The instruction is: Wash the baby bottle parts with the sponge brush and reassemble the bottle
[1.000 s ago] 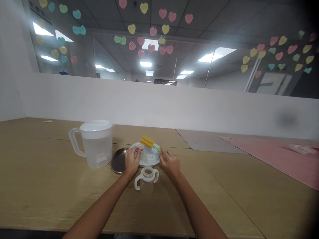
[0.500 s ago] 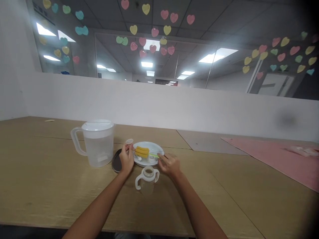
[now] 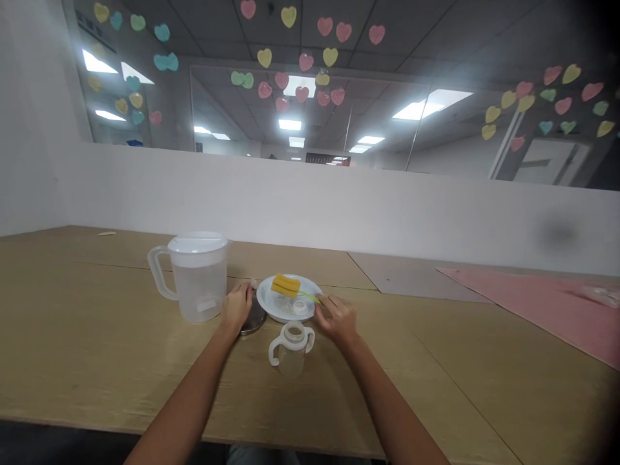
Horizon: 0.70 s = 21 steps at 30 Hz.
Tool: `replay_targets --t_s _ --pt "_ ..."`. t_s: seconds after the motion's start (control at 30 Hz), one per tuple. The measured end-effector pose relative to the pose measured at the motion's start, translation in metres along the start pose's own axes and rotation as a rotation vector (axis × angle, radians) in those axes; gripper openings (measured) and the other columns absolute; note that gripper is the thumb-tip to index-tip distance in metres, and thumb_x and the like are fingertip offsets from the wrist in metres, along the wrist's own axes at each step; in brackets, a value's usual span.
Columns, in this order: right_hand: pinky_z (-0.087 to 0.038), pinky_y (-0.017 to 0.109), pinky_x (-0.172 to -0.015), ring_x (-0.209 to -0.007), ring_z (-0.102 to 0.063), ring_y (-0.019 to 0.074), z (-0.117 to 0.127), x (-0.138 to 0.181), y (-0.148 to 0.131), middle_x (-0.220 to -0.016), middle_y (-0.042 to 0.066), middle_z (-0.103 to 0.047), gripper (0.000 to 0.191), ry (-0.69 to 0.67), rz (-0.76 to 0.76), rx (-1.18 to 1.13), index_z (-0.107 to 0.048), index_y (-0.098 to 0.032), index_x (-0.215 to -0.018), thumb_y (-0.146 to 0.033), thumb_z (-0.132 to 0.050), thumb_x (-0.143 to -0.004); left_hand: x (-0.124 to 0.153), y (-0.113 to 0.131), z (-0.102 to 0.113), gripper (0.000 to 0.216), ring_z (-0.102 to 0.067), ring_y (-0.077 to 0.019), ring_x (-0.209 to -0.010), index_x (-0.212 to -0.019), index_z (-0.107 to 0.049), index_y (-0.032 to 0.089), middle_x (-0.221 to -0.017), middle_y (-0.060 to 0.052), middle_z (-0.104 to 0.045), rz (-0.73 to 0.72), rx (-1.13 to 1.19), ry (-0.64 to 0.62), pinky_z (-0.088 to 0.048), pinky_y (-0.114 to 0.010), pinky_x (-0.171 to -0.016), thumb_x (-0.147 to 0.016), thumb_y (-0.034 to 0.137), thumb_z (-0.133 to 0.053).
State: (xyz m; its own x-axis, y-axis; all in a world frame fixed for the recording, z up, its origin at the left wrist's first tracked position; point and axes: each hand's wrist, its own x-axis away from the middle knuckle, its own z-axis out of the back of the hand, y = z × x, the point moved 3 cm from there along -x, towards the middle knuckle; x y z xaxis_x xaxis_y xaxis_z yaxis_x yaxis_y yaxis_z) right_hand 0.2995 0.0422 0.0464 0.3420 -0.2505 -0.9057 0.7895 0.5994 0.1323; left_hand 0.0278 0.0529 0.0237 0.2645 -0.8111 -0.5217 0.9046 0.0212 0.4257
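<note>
My right hand point(image 3: 338, 316) is closed on the green handle of a sponge brush point(image 3: 285, 285). Its yellow sponge head is over the far side of a white shallow bowl point(image 3: 316, 286). A small round translucent part point(image 3: 299, 307) lies in the bowl, beside what looks like suds or water. My left hand point(image 3: 236, 307) is over a dark round tray point(image 3: 256, 316), left of the bowl. A small pale translucent piece point(image 3: 254, 283) shows at its fingertips, partly hidden. In front of the bowl stands an uncapped clear baby bottle point(image 3: 291, 355) with two white handles.
A translucent lidded pitcher point(image 3: 199, 284) stands left of my left hand. A pink sheet point(image 3: 537, 303) covers the table's right side, with a clear plastic item point(image 3: 600, 296) on it. A white wall point(image 3: 290, 203) with a window above borders the table's far side.
My left hand has moved from the bowl's edge leftward over the tray, its small piece lower now. The sponge head has risen and tilted within the bowl. The view has shifted slightly.
</note>
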Motion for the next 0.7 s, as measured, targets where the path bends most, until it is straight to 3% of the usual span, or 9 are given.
replay_targets --t_s 0.17,0.4,0.57,0.7 --pt "-0.04 0.022 -0.062 -0.064 -0.059 0.0113 0.001 -0.001 0.0 -0.071 0.004 -0.067 0.018 -0.004 -0.01 -0.006 -0.068 -0.018 -0.088 -0.026 -0.052 -0.084 -0.001 0.0 -0.004 0.033 -0.065 -0.0246 -0.088 -0.102 -0.064 0.015 -0.098 -0.015 -0.067 0.058 -0.142 -0.124 -0.047 -0.031 -0.073 -0.09 0.022 -0.034" --pt "-0.04 0.022 -0.061 -0.064 -0.06 0.0115 -0.001 0.0 0.001 -0.071 0.004 -0.068 0.019 -0.013 -0.023 0.016 -0.067 -0.019 -0.088 -0.027 -0.05 -0.085 0.001 0.0 -0.006 0.031 -0.066 -0.029 -0.082 -0.087 -0.069 0.013 -0.086 -0.02 -0.069 0.061 -0.2 -0.209 -0.048 -0.035 -0.07 -0.087 0.026 -0.041" --pt "-0.04 0.022 -0.061 -0.064 -0.06 0.0119 -0.001 0.0 0.001 -0.071 0.004 -0.067 0.02 0.0 -0.043 0.024 -0.067 -0.018 -0.087 -0.027 -0.05 -0.085 0.001 0.007 0.005 0.03 -0.066 -0.0264 -0.085 -0.1 -0.065 0.018 -0.093 -0.016 -0.069 0.019 -0.199 -0.188 -0.047 -0.034 -0.072 -0.088 0.026 -0.039" --pt "-0.039 0.022 -0.059 -0.063 -0.059 0.012 -0.003 0.001 0.001 -0.07 0.004 -0.067 0.021 -0.007 -0.057 0.029 -0.068 -0.018 -0.088 -0.027 -0.049 -0.085 -0.002 0.033 0.015 0.033 -0.064 -0.023 -0.093 -0.11 -0.061 0.02 -0.102 -0.013 -0.067 -0.1 -0.118 -0.085 -0.046 -0.03 -0.077 -0.09 0.024 -0.035"
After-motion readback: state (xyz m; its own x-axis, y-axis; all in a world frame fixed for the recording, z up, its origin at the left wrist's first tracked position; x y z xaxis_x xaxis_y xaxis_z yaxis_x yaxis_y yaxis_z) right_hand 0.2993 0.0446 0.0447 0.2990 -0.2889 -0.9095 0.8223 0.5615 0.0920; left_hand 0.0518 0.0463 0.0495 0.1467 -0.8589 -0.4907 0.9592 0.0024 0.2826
